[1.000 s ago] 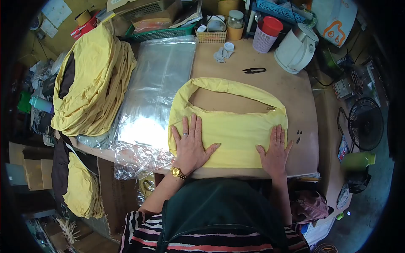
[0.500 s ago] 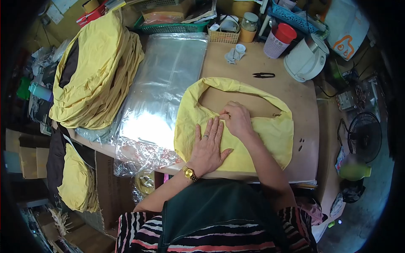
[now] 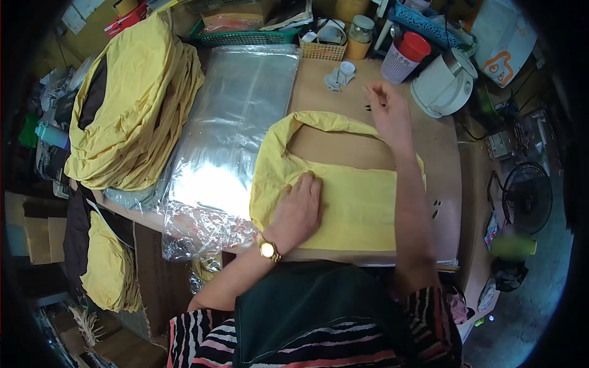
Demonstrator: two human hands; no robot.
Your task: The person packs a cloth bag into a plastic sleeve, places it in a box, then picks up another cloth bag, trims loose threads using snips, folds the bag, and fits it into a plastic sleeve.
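A yellow cloth bag (image 3: 356, 208) lies flat on the table, its wide strap (image 3: 331, 121) looped away from me. My left hand (image 3: 297, 205) rests on the left part of the bag, below the opening edge. Its fingers are together and slightly bent, and the thumb is hidden. Raised beyond the strap, my right hand (image 3: 389, 113) has thumb and index finger pinched; anything between them is too small to make out. Black thread snips (image 3: 368, 108) lie on the table behind that hand, mostly covered by it.
A tall stack of yellow bags (image 3: 132, 104) stands at the left, beside clear plastic sleeves (image 3: 239, 116). Along the back are a green basket (image 3: 245, 37), a glass jar (image 3: 360, 35), a pink cup (image 3: 399, 64) and a white kettle (image 3: 443, 86). A black fan (image 3: 526, 198) is at right.
My right hand has lifted off the bag's opening edge and moved away from me, towards the snips. My left hand has stayed on the bag, its fingers drawn in from lying spread.
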